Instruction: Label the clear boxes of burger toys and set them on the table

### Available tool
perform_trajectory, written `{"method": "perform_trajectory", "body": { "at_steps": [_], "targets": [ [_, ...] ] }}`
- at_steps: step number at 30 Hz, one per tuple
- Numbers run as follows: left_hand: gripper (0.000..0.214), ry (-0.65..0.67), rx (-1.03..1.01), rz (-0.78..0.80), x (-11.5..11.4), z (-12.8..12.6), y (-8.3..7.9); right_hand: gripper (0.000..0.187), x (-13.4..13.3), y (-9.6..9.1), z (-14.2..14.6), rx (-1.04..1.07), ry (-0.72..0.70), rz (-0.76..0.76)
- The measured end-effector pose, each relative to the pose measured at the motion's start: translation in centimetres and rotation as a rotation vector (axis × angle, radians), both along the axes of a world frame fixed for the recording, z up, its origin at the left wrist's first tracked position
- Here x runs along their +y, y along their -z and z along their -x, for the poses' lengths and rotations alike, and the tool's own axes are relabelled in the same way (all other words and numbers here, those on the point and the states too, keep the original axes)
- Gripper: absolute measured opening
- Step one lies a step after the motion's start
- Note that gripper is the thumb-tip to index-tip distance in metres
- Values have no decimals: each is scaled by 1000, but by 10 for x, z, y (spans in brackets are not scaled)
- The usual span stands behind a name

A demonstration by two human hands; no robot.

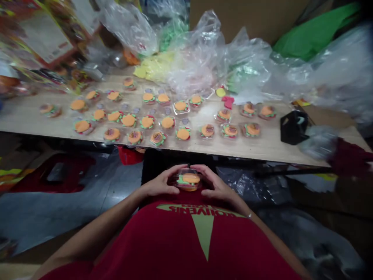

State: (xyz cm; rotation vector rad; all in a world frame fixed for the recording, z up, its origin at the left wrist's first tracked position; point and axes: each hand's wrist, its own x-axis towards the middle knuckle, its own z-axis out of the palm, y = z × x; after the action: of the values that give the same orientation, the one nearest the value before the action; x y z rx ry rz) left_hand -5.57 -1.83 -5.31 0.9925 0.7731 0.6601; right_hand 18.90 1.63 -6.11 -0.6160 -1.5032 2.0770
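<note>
Close to my body, below the table edge, both hands hold one small clear plastic case with a burger-shaped toy (189,181) inside it. My left hand (162,183) curls round its left side, fingers closed on the case. My right hand (216,185) grips its right side the same way. On the wooden table (29,116) beyond lie several more burger toys in clear cases (147,122), set out in loose rows.
Crumpled clear plastic bags (201,58) pile up at the table's back, with yellow (154,66) and green foam sheets (314,33). A black tape dispenser (293,126) stands at the right. A red stool (55,173) sits under the table at the left.
</note>
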Motion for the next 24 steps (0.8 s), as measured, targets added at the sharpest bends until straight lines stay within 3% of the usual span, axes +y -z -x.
{"method": "perform_trajectory", "body": {
  "at_steps": [2,6,9,13,17,24],
  "targets": [
    [77,-18,59,-35,2,-2,2,74,-3,5,1,-69,44,-6],
    [42,-148,250,-46,4,-13,-8,46,-3,7,3,-174,182,-61],
    [42,-275,293,-13,5,-21,-15,37,-1,7,5,-177,232,-55],
    [32,-437,246,49,9,-26,-11,33,3,11,11,-235,325,-79],
    [27,-472,195,151,13,-28,-6,21,10,13,17,-279,476,-204],
    [28,-498,109,209,18,-28,-16,21,22,-10,22,-338,415,-209]
  ]
}}
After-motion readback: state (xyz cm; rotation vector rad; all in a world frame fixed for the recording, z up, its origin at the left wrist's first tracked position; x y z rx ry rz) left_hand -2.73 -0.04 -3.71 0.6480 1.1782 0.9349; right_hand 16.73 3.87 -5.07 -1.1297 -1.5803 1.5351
